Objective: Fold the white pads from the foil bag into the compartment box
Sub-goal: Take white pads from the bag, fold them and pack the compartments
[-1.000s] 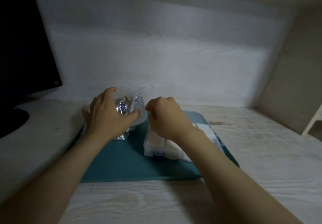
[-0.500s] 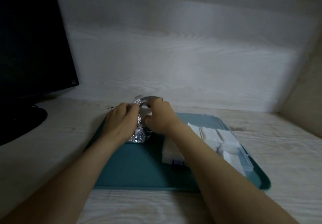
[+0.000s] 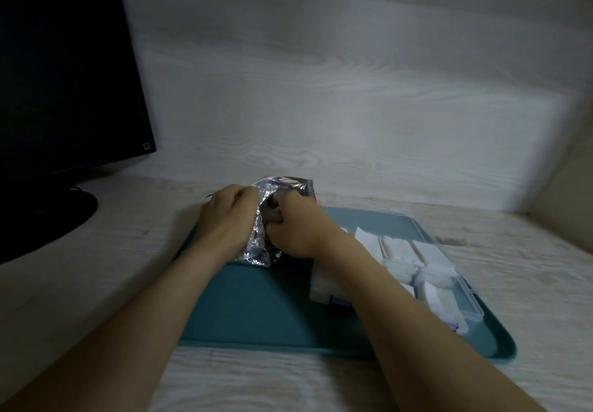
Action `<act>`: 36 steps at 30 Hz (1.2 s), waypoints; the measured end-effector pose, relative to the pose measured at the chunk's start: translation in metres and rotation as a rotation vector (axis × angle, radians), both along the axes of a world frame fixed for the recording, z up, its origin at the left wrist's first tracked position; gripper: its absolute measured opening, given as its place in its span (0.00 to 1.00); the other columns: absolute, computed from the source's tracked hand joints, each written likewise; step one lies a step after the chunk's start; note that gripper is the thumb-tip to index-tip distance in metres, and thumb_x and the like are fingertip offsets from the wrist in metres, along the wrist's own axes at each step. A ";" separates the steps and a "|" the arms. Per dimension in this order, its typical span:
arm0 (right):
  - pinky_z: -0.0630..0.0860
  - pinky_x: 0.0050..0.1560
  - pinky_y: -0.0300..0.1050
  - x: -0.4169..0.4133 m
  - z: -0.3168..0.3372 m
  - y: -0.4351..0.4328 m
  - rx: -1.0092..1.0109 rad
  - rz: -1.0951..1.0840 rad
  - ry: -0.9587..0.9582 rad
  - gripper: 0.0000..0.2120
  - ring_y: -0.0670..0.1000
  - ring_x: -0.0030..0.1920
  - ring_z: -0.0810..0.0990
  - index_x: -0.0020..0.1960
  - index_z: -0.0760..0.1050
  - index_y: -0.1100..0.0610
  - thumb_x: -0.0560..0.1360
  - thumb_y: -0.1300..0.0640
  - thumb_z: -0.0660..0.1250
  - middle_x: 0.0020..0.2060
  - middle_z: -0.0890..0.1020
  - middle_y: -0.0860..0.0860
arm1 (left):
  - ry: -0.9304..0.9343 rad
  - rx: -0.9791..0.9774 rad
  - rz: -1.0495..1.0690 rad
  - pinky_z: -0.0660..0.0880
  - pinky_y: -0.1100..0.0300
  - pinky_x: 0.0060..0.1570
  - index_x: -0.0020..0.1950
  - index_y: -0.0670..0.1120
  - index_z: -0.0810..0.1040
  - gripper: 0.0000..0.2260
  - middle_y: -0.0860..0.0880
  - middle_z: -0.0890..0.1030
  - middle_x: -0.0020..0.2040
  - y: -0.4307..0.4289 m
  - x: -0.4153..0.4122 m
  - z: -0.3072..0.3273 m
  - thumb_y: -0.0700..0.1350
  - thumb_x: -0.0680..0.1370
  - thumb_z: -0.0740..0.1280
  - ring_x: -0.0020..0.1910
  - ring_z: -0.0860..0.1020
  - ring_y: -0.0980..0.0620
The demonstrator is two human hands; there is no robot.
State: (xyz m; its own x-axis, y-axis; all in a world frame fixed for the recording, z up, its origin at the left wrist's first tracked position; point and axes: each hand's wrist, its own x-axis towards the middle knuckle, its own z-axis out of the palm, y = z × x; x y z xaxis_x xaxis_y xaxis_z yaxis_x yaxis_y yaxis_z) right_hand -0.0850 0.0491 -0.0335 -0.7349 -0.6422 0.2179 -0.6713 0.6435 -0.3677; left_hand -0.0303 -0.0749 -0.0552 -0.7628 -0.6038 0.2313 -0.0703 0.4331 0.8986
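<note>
A crinkled silver foil bag [image 3: 261, 245] stands at the back left of the teal tray [image 3: 256, 309]. My left hand [image 3: 224, 219] grips the bag's left edge near its mouth. My right hand [image 3: 295, 225] has its curled fingers inside the bag's open mouth; what they hold is hidden. To the right, a clear compartment box [image 3: 426, 273] lies on the tray with white pads [image 3: 398, 248] in its compartments. My right forearm covers part of the box.
A dark monitor [image 3: 64, 75] on a round base [image 3: 41, 219] stands at the left on the pale wood-grain desk [image 3: 96, 283]. A wood-grain wall rises behind the tray. The desk's right side meets a beige side wall [image 3: 564, 180].
Both hands have closed in on the foil bag. My left hand now grips its edge and my right hand's fingers have gone into its mouth. The camera view has shifted left.
</note>
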 end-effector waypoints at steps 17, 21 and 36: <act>0.79 0.44 0.53 0.001 -0.010 0.018 -0.487 -0.113 0.145 0.04 0.56 0.42 0.81 0.46 0.76 0.52 0.74 0.58 0.70 0.37 0.82 0.49 | 0.146 0.023 0.061 0.74 0.59 0.45 0.51 0.50 0.82 0.05 0.56 0.84 0.47 -0.012 -0.001 -0.002 0.49 0.79 0.68 0.47 0.80 0.57; 0.75 0.43 0.48 0.000 -0.008 0.018 -0.548 -0.127 0.150 0.05 0.53 0.41 0.80 0.47 0.78 0.53 0.74 0.58 0.73 0.36 0.81 0.47 | 0.156 -0.008 0.053 0.78 0.53 0.59 0.53 0.52 0.82 0.10 0.57 0.85 0.53 -0.010 -0.003 -0.005 0.53 0.75 0.69 0.55 0.82 0.53; 0.80 0.50 0.49 0.005 -0.006 0.018 -0.652 -0.131 0.022 0.05 0.49 0.41 0.84 0.49 0.79 0.52 0.76 0.61 0.71 0.38 0.84 0.45 | 0.144 -0.109 -0.058 0.77 0.51 0.62 0.59 0.59 0.77 0.18 0.55 0.78 0.62 -0.007 -0.005 -0.009 0.57 0.71 0.73 0.62 0.78 0.53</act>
